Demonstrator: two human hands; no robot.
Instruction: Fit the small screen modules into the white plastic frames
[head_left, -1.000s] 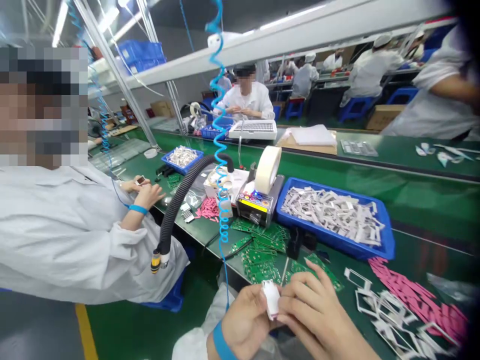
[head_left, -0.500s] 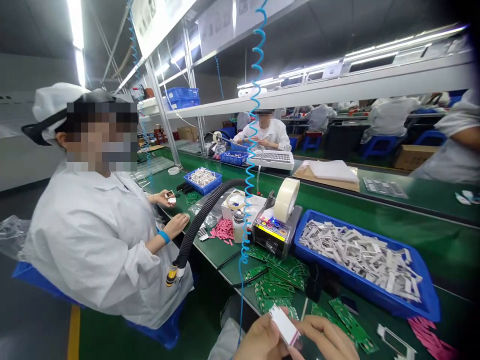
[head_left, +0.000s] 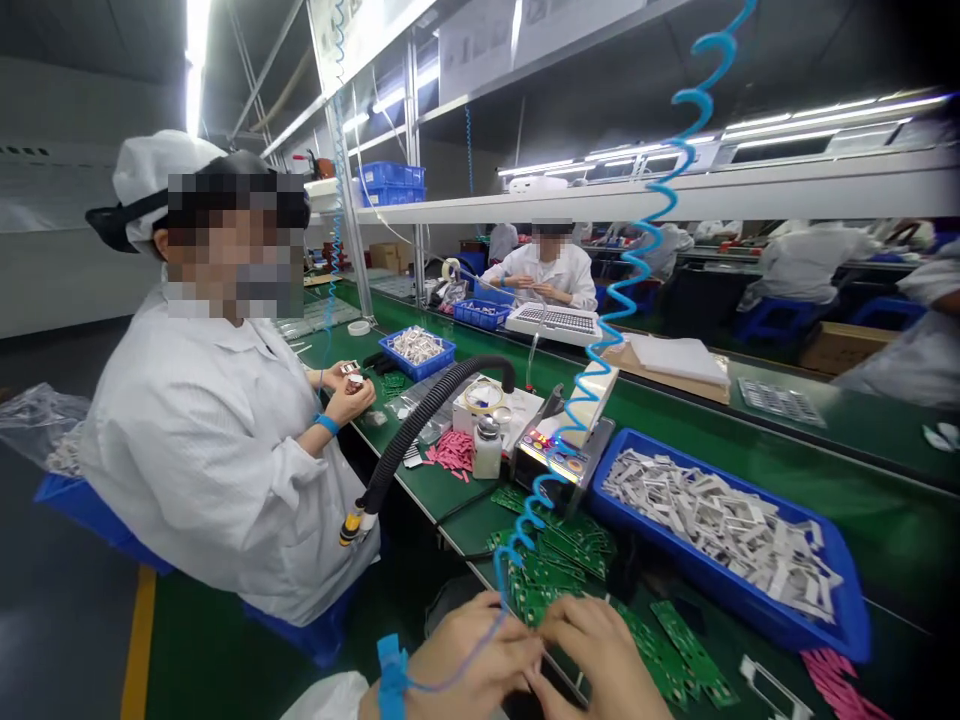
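My left hand [head_left: 469, 650] and my right hand [head_left: 600, 655] meet at the bottom of the view, over the near edge of the bench. Both are closed, fingertips pinched close together; whatever is between them is hidden by the fingers. A blue strap [head_left: 391, 675] circles my left wrist, and a blue coiled cord [head_left: 630, 265] runs down to it from above. Just beyond my hands lies a loose pile of green circuit boards [head_left: 551, 560]. A white rectangular frame [head_left: 772, 690] rests on the bench to the right of my right hand.
A blue bin [head_left: 855, 610] full of white frames stands at right, beside a tape dispenser [head_left: 555, 455]. Pink strips [head_left: 452, 452], a pump bottle [head_left: 487, 450] and a black flexible hose [head_left: 420, 420] are farther left. A co-worker [head_left: 217, 450] in white sits at left.
My hands have drawn together and turned; the white rectangular piece seen between them earlier is now hidden. The coiled cord has swung right. The co-worker's hands have come together.
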